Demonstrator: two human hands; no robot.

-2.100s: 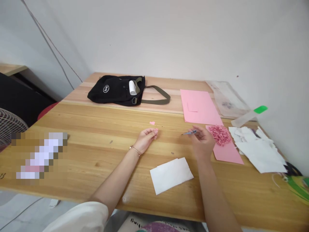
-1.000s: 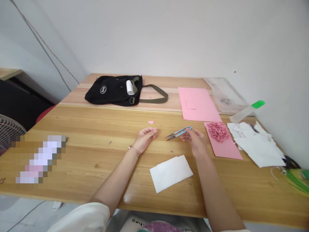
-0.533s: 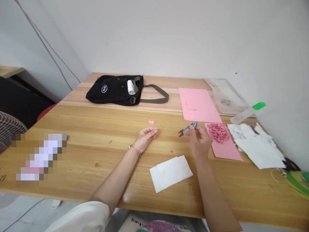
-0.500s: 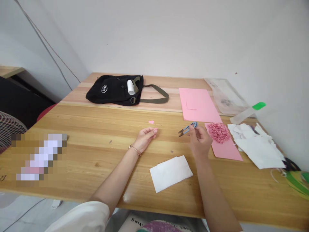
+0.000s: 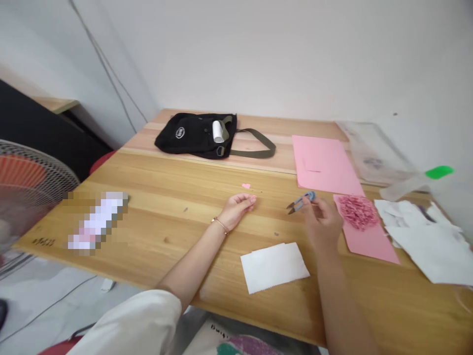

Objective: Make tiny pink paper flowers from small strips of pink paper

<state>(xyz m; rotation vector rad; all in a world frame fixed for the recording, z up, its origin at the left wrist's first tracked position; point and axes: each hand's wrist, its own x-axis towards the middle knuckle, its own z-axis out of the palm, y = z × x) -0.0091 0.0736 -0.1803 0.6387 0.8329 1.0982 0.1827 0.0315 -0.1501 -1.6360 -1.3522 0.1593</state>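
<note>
From the head camera, a table of yellow-brown wooden planks (image 5: 148, 217) stands against a pale grey wall (image 5: 266, 59), with a white-grilled fan (image 5: 48, 165) at left. Toward the back lie a flat black cloth bag (image 5: 192, 135) with an olive strap (image 5: 254, 154), and a large pink paper rectangle (image 5: 328, 160). Nearer at right, a heap of fine pink shreds (image 5: 358, 213) sits on a narrower pink sheet (image 5: 373, 245), beside a loose pile of white papers (image 5: 432, 246). A folded white paper piece (image 5: 274, 268) lies between the forearms.

A long pale object (image 5: 99, 217) at left is masked by coarse pixels and cannot be identified. The fan is cut off by the frame's edge, the papers at far right are blurred, and the right palm is turned from view.

The two hands are well apart. The left hand (image 5: 236, 211), a thin bracelet (image 5: 219, 225) at its wrist, pinches a tiny pink scrap (image 5: 253, 197) between thumb and fingertips, near a small pink paper heart (image 5: 246, 186) on the wood. The right hand (image 5: 325, 222) grips small blue-handled metal snips (image 5: 300, 205), thumb pressed to the handle, the blades parted and pointing left toward the other hand
</note>
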